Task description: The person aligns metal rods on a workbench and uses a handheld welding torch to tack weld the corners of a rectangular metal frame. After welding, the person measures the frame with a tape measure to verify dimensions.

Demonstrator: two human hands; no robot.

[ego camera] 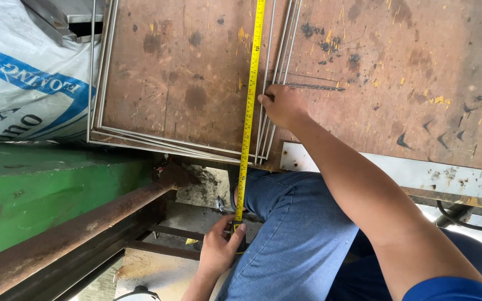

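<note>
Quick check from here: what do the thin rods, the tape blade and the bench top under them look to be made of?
Thin rods: bare metal, likely steel; silvery-grey, slim, straight, with a dull shine.
Tape blade: probably painted steel; a flat yellow strip with printed marks, staying straight where it spans past the bench edge.
Bench top: looks like worn board or rusted plate; brown, matt, stained and scratched. The picture leaves it open.

You're in a metal workshop — a scarred, paint-flecked steel surface (196,83), bent wire frames (104,72), a tape measure (250,100) and a rusty beam (68,239) beside green-painted steel (40,189).
</note>
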